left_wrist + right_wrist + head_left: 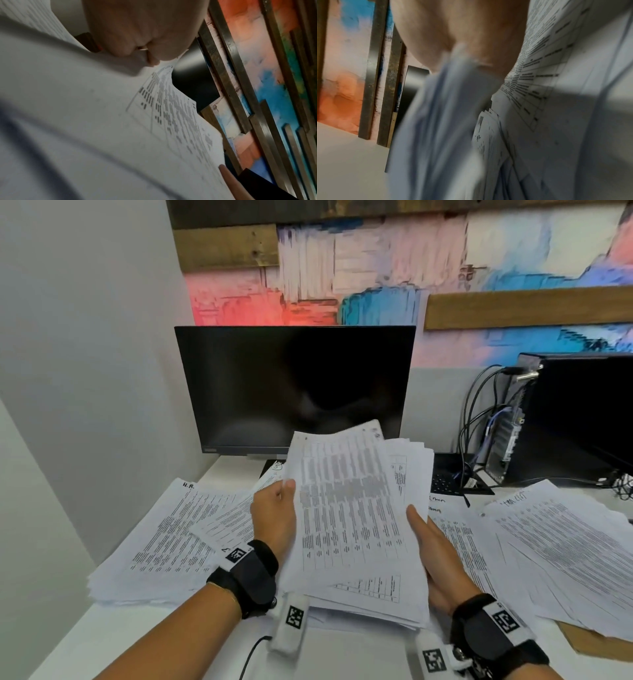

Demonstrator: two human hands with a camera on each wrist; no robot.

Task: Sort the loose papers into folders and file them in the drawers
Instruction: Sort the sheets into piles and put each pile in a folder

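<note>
Left hand (pixel 274 513) pinches the top sheet (pixel 346 508) in front of the monitor (pixel 294 388); right hand (pixel 433 553) clamps the stack (pixel 387 604) beneath, probably thumb on top.

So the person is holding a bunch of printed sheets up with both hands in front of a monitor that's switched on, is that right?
Not quite: the monitor is dark, its screen black in the head view. The rest holds: the left hand and the right hand grip the bunch of printed sheets in front of it.
</note>
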